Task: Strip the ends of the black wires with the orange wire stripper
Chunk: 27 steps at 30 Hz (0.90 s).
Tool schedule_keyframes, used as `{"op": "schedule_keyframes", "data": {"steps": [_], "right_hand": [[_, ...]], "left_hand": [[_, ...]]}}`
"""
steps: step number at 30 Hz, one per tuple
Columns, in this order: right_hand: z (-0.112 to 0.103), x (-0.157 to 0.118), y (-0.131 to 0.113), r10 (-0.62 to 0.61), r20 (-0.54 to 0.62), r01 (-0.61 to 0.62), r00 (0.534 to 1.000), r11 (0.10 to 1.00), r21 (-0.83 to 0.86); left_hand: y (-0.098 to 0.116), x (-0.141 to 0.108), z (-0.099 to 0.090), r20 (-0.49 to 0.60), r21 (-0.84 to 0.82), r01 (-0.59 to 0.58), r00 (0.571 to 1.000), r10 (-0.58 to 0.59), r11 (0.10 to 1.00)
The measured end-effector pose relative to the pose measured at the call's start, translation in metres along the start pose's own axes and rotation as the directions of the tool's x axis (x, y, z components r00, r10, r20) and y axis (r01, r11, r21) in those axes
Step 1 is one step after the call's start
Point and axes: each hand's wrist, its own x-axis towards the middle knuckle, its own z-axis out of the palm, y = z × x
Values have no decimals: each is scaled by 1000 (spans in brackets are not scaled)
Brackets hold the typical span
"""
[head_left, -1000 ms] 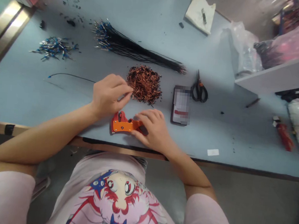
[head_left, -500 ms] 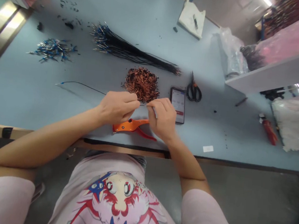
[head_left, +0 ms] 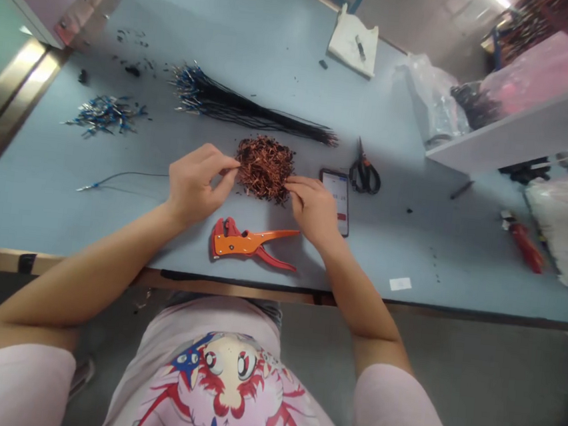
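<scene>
Blue desk (head_left: 385, 249) holds a black wire bundle (head_left: 243, 110), a copper wire scrap pile (head_left: 264, 169), and orange wire strippers (head_left: 243, 242) just below it. Both forearms angle inward; left hand (head_left: 197, 183) pinches at the pile's left edge, right hand (head_left: 313, 210) curls against its right edge; cannot tell if either grips anything.

The person wore a pale pink short-sleeved T-shirt (head_left: 162, 335) bearing a large cartoon character print (head_left: 230, 382) in red, blue and cream, with dark grey cloth (head_left: 225, 304) at the waist, and the left hand (head_left: 197, 184) and right hand (head_left: 313, 210) were bare.
</scene>
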Motion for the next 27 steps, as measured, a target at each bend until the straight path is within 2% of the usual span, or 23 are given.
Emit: {"op": "schedule_keyframes", "data": {"steps": [3,5,7,9,11,13,15,18,21,23,25,27], "right_hand": [[-3,-11,0,62,-43,-61,997,998,15],[-9,-20,-2,52,-39,-52,998,999,15],[-14,-31,-9,-13,24,13,1000,1000,19],[-19,-42,-19,-101,150,97,984,995,36],[-20,-54,-31,-168,304,161,938,986,50],[-17,-64,-39,-187,403,189,896,981,35],[-13,-70,-44,-159,433,177,887,984,-2],[-9,-70,-46,-116,407,134,906,991,-16],[-17,-61,-45,-61,378,25,924,995,97],[-28,-52,-41,33,381,-135,924,960,245],[-38,-41,-36,134,403,-314,906,849,424],[-42,-29,-29,193,433,-445,880,652,614]], "left_hand": [[-3,-1,2,10,13,26,1000,-26,1000],[-6,-1,3,11,11,47,999,-47,999],[-9,-1,4,7,-1,60,998,-60,998],[-10,-1,4,2,-17,64,998,-64,998],[-9,-1,5,-1,-24,64,998,-64,998],[-8,-1,5,6,-19,69,998,-69,997],[-7,-1,5,10,-14,73,997,-73,997],[-7,1,3,-12,-20,74,997,-74,997],[-8,3,0,-78,-36,104,991,-106,994],[-9,5,-2,-125,-45,152,980,-157,987],[-10,6,-4,-155,-54,194,967,-200,980],[-10,7,-4,-167,-63,208,962,-216,976]]}}
